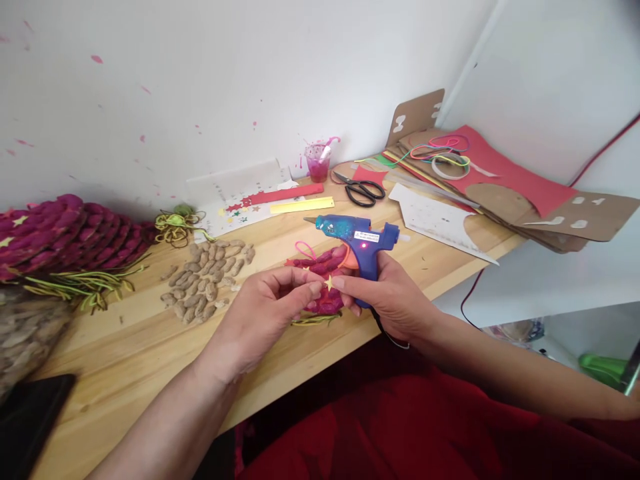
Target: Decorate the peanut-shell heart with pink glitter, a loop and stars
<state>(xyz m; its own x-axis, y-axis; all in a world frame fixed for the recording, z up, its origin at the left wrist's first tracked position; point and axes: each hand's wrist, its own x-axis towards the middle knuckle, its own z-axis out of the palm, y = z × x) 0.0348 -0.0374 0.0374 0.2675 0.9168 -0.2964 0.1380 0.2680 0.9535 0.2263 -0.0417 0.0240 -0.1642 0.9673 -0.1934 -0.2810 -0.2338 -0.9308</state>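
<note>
Between its thumb and fingertips my left hand (273,307) pinches a small yellow star (329,283). My right hand (395,293) is wrapped round the handle of a blue glue gun (355,237), whose nozzle points left and whose red light is lit. The right thumb reaches to the star's edge; whether it presses on it I cannot tell. Under both hands lies a magenta craft piece (327,303) made of peanut shells, with a pink loop at its top and green yarn at its bottom. My fingers hide part of it.
Loose peanuts (200,283) lie left of my hands. Finished magenta pieces (75,233) are stacked farther left. Behind are black scissors (365,192), a paint cup (319,163), yellow (303,205) and red strips (287,194). Cardboard and red paper (520,170) lie at the right.
</note>
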